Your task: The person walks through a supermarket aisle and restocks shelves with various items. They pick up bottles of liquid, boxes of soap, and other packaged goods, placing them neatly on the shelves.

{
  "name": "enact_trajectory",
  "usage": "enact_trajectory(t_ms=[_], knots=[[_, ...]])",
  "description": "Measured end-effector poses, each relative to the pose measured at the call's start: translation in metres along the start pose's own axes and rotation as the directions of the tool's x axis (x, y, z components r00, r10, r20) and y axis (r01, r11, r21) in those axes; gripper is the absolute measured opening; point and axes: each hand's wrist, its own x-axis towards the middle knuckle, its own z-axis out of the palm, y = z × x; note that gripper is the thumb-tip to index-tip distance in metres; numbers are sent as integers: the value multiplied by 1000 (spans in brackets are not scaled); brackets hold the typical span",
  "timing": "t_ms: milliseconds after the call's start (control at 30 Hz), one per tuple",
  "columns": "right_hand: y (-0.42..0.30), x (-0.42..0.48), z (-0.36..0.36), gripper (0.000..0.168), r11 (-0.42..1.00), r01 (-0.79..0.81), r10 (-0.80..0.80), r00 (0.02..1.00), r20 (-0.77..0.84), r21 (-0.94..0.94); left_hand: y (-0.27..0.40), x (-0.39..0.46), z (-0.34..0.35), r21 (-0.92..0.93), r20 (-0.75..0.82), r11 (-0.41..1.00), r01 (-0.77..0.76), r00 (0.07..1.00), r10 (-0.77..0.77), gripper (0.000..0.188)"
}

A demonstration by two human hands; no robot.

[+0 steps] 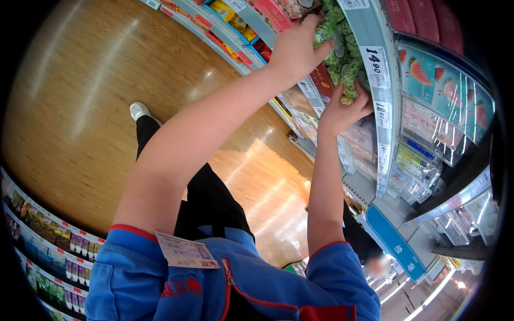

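Note:
My left hand (299,50) reaches into a shelf compartment, its thumb and fingers closed around a green patterned wrapped packet (322,34). Lower down the same compartment, my right hand (346,110) pinches another green wrapped packet (350,80) between thumb and fingers. Several similar packets (348,40) lie crowded between and beyond my hands, with crinkled ends showing. A dark red box (322,80) with writing sits along the compartment's near side, just below my left hand. My fingertips are partly hidden among the packets.
The shelf's price rail (377,68) runs close beside my right hand. Boxes with watermelon pictures (421,74) stand on the neighbouring shelf. Yellow packets (237,22) fill a lower tray. Another stocked shelf (52,244) is behind me, across the wooden floor (92,80). A person in dark clothing (359,236) is nearby.

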Motion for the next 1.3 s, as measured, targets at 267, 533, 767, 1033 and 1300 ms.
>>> enact_trajectory(t_ms=[267, 533, 767, 1033, 1300], knots=[[26, 4, 4, 38, 1000, -27, 28, 989, 148, -8, -2, 4, 44, 244, 158, 969, -49, 987, 11, 62], [32, 16, 13, 35, 996, -76, 80, 991, 111, -38, 0, 15, 68, 414, 125, 909, -45, 992, -8, 69], [35, 9, 3, 38, 993, -106, 96, 981, 168, 46, 0, -7, 47, 249, 155, 953, -170, 979, 134, 61], [15, -2, -6, 48, 997, -52, 42, 981, 187, 51, 4, -5, 41, 318, 198, 937, -145, 976, 84, 66], [-16, -25, -46, 54, 978, -134, 81, 952, 295, 163, 15, -51, -11, 204, 156, 963, -178, 977, 147, 60]])
